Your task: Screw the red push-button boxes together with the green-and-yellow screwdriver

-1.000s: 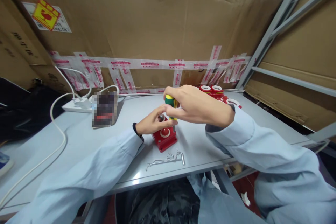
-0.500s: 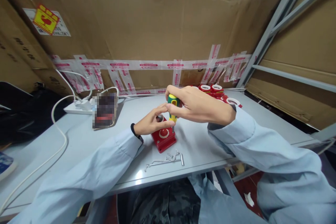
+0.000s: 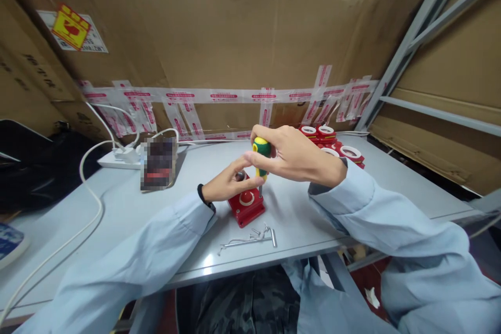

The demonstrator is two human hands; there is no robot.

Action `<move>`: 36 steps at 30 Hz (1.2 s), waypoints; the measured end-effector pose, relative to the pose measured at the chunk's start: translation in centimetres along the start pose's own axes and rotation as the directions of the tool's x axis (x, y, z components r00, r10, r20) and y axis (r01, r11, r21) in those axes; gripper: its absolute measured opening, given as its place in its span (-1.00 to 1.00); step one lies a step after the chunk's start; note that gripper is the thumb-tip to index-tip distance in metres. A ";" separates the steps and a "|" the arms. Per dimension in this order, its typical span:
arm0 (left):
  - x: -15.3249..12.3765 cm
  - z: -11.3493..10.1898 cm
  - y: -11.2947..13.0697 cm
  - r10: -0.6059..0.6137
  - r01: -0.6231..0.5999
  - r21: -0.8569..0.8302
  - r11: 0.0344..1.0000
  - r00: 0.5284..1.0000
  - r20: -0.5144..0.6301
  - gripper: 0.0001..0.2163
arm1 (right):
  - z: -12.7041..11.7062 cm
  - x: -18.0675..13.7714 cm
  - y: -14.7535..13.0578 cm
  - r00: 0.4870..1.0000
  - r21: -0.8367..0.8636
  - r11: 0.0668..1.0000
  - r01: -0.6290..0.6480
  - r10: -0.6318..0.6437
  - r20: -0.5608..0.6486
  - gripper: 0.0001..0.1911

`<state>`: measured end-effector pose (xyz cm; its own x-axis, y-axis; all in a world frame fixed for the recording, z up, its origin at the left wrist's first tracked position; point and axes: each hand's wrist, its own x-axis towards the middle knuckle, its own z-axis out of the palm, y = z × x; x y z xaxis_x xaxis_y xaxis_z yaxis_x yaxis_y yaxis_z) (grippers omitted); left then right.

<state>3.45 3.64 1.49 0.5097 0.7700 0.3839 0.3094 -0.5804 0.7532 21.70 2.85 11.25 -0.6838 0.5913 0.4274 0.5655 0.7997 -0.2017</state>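
A small red box (image 3: 246, 207) with a round red button on top sits on the grey table (image 3: 297, 219). My left hand (image 3: 229, 183) rests on the box's far side and steadies it. My right hand (image 3: 291, 154) grips a screwdriver with a green and yellow handle (image 3: 261, 152), held upright with its tip on the box's right top corner. A few loose screws and long metal pins (image 3: 250, 237) lie just in front of the box.
Several more red boxes with white rings (image 3: 332, 146) stand at the table's back right. A white power strip (image 3: 121, 157) with cables and a blurred object (image 3: 157, 163) lie back left. Taped cardboard walls the back; a metal rack frame (image 3: 395, 70) rises on the right.
My right hand has shifted slightly on the screwdriver handle, as if turning it; the left hand and the box stay in place.
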 end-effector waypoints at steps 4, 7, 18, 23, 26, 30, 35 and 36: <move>0.0 0.0 -0.2 -0.004 0.005 0.035 0.999 1.000 -0.025 -0.58 | 0.3 0.2 -0.1 1.000 0.036 0.999 0.011 -0.010 -0.028 -0.74; 0.0 -0.3 0.0 0.066 -0.066 0.031 0.997 0.998 0.016 -0.59 | -0.1 0.2 0.2 0.996 0.174 0.981 0.085 -0.091 0.025 -0.90; -0.2 0.0 0.1 -0.009 0.011 0.098 0.995 1.000 -0.025 -0.57 | 0.2 -0.1 0.4 0.999 0.148 0.988 0.035 -0.034 -0.010 -0.87; 0.1 -0.4 0.9 0.099 -0.101 0.029 0.994 0.993 0.063 -0.70 | -0.3 -0.3 1.3 0.994 0.221 0.971 0.090 -0.100 0.034 -0.77; 0.2 -0.2 0.9 0.136 -0.139 0.078 0.987 0.990 0.044 -0.72 | -0.3 -0.6 1.4 0.992 0.263 0.959 0.102 -0.118 0.047 -0.76; -0.1 0.2 0.3 0.083 -0.079 0.064 0.995 0.995 -0.049 -0.67 | 0.6 -0.7 1.0 0.996 0.280 0.956 0.093 -0.086 -0.036 -0.80; -0.3 -0.1 0.4 0.079 -0.078 0.066 0.995 0.997 -0.013 -0.66 | 1.6 -0.9 1.3 0.995 0.430 0.899 0.086 -0.055 -0.083 -0.66; -0.2 -0.1 0.6 0.099 -0.099 0.063 0.993 0.995 -0.004 -0.68 | 1.7 -1.0 1.4 0.994 0.465 0.881 0.085 -0.046 -0.096 -0.63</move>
<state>3.45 3.18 1.91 0.5343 0.7098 0.4590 0.3080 -0.6691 0.6763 22.39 3.53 9.03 -0.6616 0.5414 0.5188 0.2252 0.8034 -0.5512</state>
